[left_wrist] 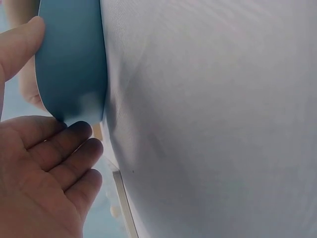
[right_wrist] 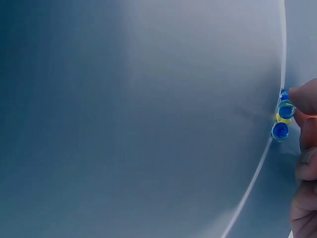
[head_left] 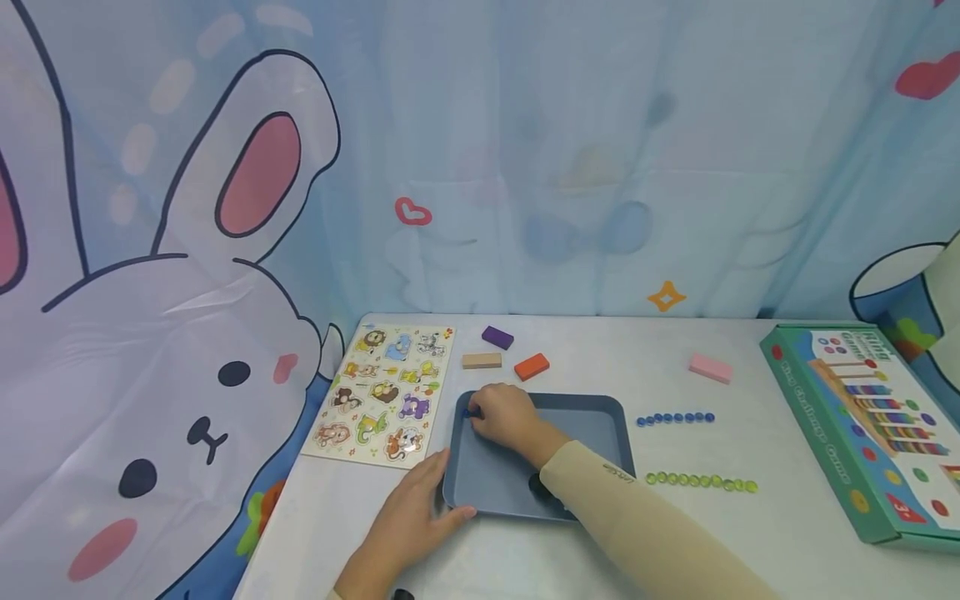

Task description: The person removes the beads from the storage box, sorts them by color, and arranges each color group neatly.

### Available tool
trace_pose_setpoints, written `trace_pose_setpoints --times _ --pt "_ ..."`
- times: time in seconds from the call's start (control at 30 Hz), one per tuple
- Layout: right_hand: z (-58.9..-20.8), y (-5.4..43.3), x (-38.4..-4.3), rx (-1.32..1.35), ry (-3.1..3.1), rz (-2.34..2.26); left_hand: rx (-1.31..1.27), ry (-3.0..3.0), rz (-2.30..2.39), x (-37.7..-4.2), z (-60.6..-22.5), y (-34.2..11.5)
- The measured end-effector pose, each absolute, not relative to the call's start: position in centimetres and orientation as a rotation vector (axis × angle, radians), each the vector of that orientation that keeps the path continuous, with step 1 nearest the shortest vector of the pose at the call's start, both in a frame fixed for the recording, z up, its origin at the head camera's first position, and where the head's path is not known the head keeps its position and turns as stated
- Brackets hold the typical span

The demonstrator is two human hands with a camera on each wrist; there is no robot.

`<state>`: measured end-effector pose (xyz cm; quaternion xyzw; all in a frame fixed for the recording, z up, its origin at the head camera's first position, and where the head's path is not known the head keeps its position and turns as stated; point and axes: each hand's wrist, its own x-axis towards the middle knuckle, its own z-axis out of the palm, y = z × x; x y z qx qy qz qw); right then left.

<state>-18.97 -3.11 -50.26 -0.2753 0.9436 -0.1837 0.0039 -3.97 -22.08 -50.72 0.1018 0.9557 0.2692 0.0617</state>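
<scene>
My right hand [head_left: 510,421] reaches over the blue-grey tray [head_left: 510,483] to its far left corner. Its fingers are curled, and the thumb and fingertip pinch a blue glass marble [right_wrist: 285,95]. Right by those fingertips, along the tray wall, are a second blue marble [right_wrist: 280,131], a clear-and-blue one [right_wrist: 286,109] and a yellow one [right_wrist: 283,119]. My left hand [head_left: 408,512] lies at the tray's near left corner, thumb by the near rim and fingers along the left side. In the left wrist view its fingers are relaxed, with fingertips right at the tray's outer wall.
An animal puzzle board [head_left: 382,396] lies left of the tray. Behind the tray are purple [head_left: 497,337], tan [head_left: 482,361] and orange blocks [head_left: 532,367]. Rows of blue marbles [head_left: 675,418] and yellow-green marbles [head_left: 701,481], a pink block [head_left: 709,368] and a game box [head_left: 870,433] are rightward.
</scene>
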Motion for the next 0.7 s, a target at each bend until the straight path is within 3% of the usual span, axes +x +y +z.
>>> trace_pose_setpoints --times 0.7 --pt "-50.4 -2.1 -17.4 -0.823 2.922 -0.572 0.316 2.919 0.815 -3.9 -50.8 -22.0"
